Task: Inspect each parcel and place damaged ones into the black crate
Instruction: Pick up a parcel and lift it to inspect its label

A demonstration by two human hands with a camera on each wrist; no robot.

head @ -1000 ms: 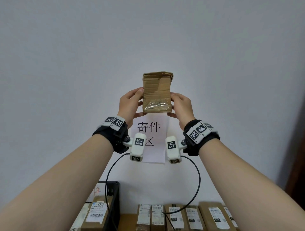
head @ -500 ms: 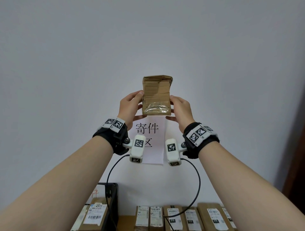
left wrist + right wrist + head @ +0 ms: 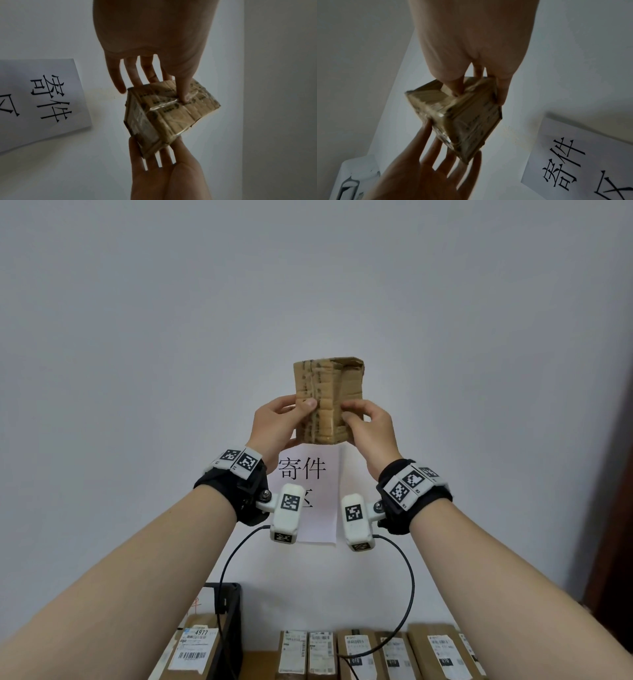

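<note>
I hold a small brown cardboard parcel [image 3: 329,402] up in front of the white wall. It is wrapped in clear and printed tape, and its top right corner looks crumpled. My left hand [image 3: 291,419] pinches its lower left side, thumb on the front face and fingers behind. My right hand [image 3: 363,422] pinches the lower right side the same way. The left wrist view shows the parcel [image 3: 171,115] between both hands, and so does the right wrist view of the parcel [image 3: 462,115]. The black crate [image 3: 229,611] stands at the lower left, below my left arm.
A white paper sign [image 3: 308,474] with black characters hangs on the wall behind my wrists. Several labelled parcels [image 3: 342,655] stand in a row below. A parcel marked 4977 [image 3: 195,648] lies at the crate. A dark door edge [image 3: 616,508] runs down the right.
The parcel has been turned in my hands, so a face with printed tape looks at me instead of the clear-taped one. My thumbs now lie on its front, and it sits slightly lower.
</note>
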